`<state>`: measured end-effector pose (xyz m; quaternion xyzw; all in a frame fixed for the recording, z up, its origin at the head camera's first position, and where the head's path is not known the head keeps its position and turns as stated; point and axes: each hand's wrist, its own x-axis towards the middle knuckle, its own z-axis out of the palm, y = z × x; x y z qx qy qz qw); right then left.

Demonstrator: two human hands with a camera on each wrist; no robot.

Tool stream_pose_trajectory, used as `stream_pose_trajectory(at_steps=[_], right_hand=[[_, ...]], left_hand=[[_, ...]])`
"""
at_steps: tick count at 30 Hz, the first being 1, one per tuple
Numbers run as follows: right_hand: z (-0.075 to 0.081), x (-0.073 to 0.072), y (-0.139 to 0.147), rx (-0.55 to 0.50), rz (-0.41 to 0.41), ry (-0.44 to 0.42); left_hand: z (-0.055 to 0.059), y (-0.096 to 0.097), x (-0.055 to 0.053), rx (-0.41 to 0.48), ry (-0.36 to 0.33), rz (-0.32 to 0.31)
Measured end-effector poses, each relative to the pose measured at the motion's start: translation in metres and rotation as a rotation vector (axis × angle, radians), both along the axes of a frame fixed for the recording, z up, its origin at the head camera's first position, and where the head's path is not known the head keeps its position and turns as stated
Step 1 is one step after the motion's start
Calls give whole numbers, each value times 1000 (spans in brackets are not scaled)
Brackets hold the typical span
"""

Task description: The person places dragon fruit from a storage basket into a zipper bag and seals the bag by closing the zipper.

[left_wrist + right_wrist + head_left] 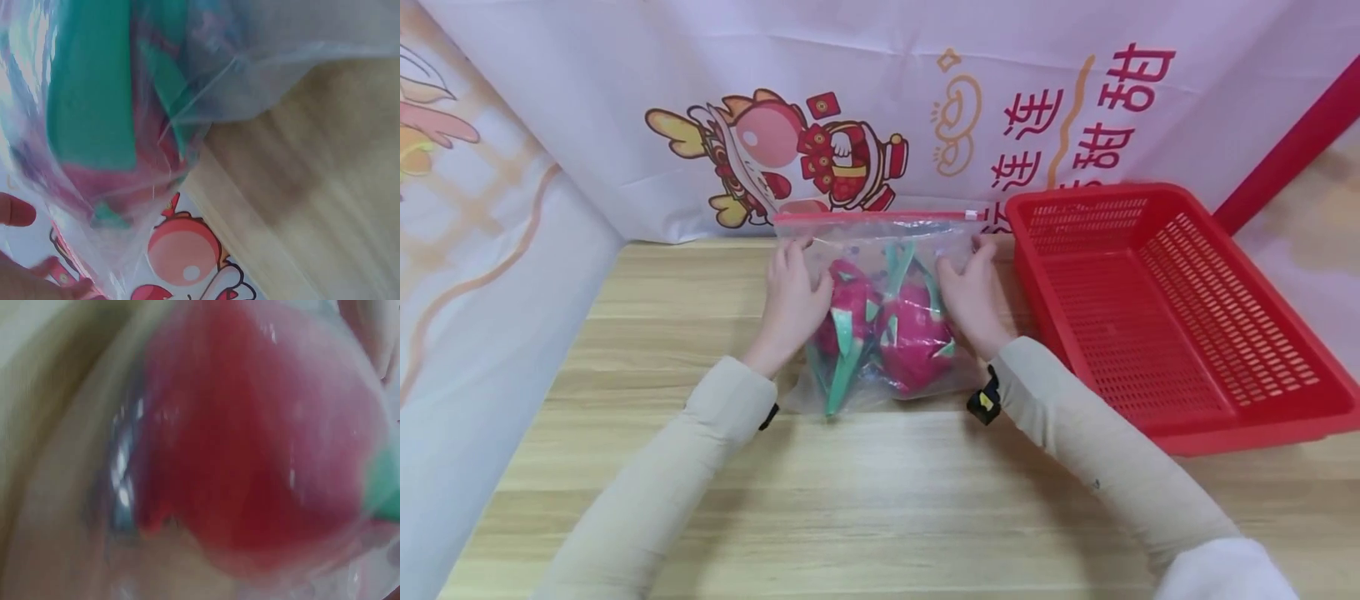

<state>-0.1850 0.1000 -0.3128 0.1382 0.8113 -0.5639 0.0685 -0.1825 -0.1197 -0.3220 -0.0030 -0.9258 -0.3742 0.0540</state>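
A clear slider bag (865, 237) with a red zip strip stands at the back of the wooden table, its strip along the top. Inside lie two pink dragon fruits with green scales, the left one (859, 293) beside the right one (917, 354). My left hand (793, 292) pinches the bag's left side near the top, thumb in front. On the opposite side, my right hand (972, 296) grips the bag likewise. Close up, the left wrist view shows a green scale (94, 94) through the plastic. One fruit (250, 437) fills the right wrist view, blurred.
To the right of the bag sits a red plastic basket (1176, 433) with slotted walls and nothing in it. A white printed cloth (925, 100) hangs right behind the table (880, 500). Another cloth (497, 350) closes off the left side.
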Motion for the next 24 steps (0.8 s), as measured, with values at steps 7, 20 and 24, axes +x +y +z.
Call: stream_pose_trajectory(at_steps=[7,20,24], right_hand=[[-14,14,-1,-4,-15,49],[-27,45,1,-55,-53,137],[-29,47,-1,-23,73,152]], left_hand=[[-7,-3,15,13,-165,21],[-16,4,36,55,-112,-14],[-16,6,36,38,-141,-34]])
